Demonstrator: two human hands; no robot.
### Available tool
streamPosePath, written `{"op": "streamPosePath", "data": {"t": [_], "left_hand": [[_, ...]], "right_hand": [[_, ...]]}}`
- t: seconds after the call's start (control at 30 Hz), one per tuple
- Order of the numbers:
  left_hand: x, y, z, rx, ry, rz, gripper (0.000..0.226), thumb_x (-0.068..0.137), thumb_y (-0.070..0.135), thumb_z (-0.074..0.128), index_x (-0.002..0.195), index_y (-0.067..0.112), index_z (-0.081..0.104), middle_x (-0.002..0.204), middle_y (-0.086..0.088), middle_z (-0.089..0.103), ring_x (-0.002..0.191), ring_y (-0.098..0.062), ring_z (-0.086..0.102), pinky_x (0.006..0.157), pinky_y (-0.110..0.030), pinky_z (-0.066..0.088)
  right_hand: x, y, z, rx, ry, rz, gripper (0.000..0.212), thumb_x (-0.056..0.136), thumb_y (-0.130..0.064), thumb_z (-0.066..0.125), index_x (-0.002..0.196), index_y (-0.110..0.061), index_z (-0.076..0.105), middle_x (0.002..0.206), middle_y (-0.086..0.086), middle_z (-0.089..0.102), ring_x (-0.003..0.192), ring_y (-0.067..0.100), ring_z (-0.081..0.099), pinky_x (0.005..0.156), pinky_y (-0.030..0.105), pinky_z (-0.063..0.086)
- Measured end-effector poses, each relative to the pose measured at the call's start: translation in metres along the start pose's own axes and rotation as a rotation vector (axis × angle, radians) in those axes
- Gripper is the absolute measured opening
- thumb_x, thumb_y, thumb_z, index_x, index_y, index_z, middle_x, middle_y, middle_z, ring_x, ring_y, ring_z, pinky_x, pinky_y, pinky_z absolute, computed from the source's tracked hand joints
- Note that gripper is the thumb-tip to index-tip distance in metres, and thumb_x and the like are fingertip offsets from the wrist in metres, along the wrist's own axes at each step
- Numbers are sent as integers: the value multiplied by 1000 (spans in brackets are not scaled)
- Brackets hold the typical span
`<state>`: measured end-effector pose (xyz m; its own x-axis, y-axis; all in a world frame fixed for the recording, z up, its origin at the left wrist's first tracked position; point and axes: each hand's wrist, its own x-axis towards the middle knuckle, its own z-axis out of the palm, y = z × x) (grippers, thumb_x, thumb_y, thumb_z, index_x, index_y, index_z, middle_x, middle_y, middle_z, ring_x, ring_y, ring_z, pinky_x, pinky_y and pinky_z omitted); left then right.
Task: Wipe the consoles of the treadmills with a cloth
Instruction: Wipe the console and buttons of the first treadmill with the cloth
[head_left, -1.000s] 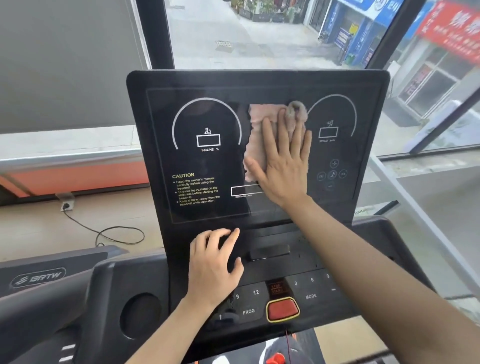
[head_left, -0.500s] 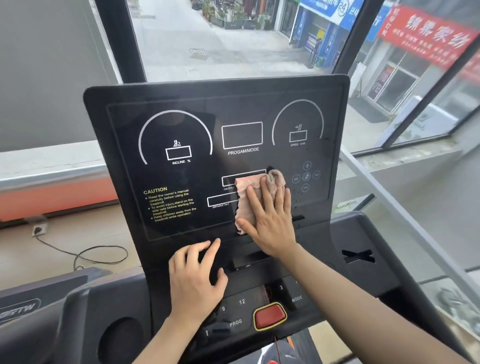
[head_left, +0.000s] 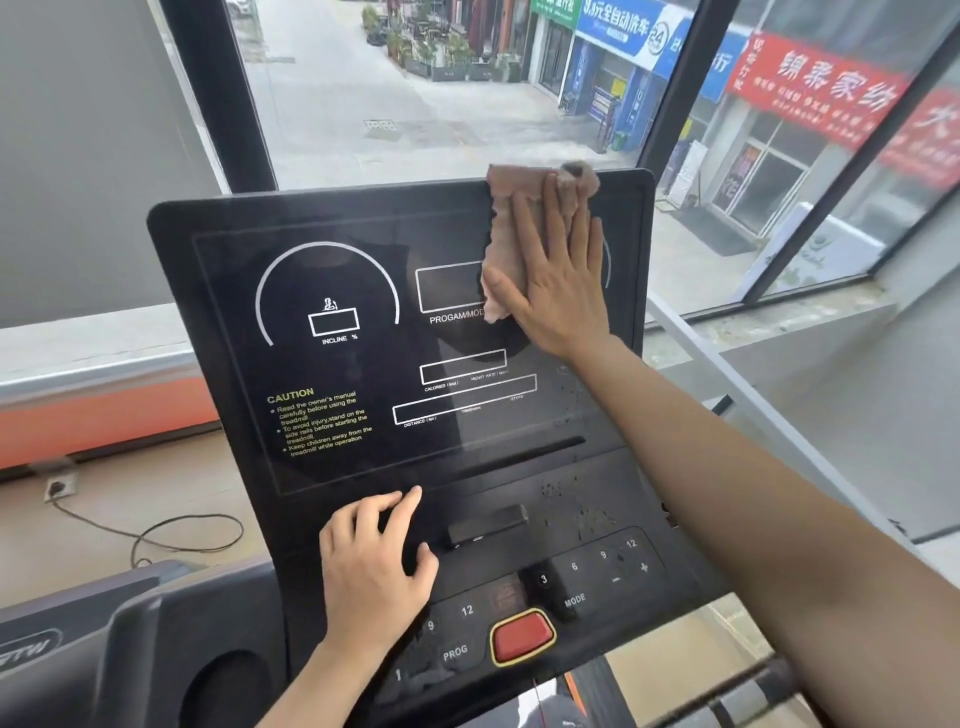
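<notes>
I am pressing cloth (head_left: 524, 228) under flat right-hand fingers (head_left: 550, 218) at console (head_left: 363, 218) top edge; unwiped panel lying left; left hand (head_left: 374, 566) resting spread, empty.

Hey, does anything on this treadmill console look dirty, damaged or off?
Yes. Brownish specks dot the console at lower right, above the number keys and beside the display, like dried splatter. The cloth under the right hand is near the top edge, away from them.

Pinkish cloth (head_left: 511, 234), crumpled, lies pressed flat against upper right of black treadmill console (head_left: 332, 270), its top edge overlapping the console's top rim. Console panel tilted back; dried specks visible lower right
</notes>
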<state>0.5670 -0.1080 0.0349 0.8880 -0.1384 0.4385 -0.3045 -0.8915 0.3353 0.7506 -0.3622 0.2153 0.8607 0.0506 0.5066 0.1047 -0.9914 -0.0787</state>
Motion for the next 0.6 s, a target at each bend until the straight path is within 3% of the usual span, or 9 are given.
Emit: {"op": "streamPosePath", "data": {"t": [0.2, 0.4, 0.5, 0.6], "left_hand": [[4, 15, 4, 43, -19, 21, 54, 75, 34, 66, 126, 20, 71, 114, -2, 64, 107, -29, 54, 92, -49, 45], [3, 22, 1, 81, -32, -59, 55, 73, 36, 68, 124, 16, 70, 117, -7, 63, 111, -32, 54, 93, -53, 45], [7, 26, -1, 68, -13, 4, 51, 75, 34, 69, 124, 18, 70, 119, -5, 64, 113, -31, 55, 95, -51, 44], [30, 51, 0, -28, -25, 247, 47, 80, 29, 68, 126, 18, 70, 123, -4, 65, 117, -28, 58, 98, -47, 47]], "right_hand": [[-82, 26, 33, 32, -82, 206, 82, 99, -70, 17, 161, -24, -10, 170, 14, -9, 157, 37, -11, 126, 58, 1], [-167, 30, 66, 47, -273, 189, 82, 97, -74, 7, 157, -27, -24, 166, 10, -27, 153, 33, -25, 126, 59, 2], [-172, 28, 60, 173, -287, 151, 90, 95, -73, 34, 161, -33, -11, 168, 4, -25, 153, 26, -30, 127, 50, -8], [-172, 42, 38, 393, -187, 86, 95, 89, -48, 69, 163, -28, 13, 172, -4, -1, 158, 19, -13, 129, 43, 3]]}}
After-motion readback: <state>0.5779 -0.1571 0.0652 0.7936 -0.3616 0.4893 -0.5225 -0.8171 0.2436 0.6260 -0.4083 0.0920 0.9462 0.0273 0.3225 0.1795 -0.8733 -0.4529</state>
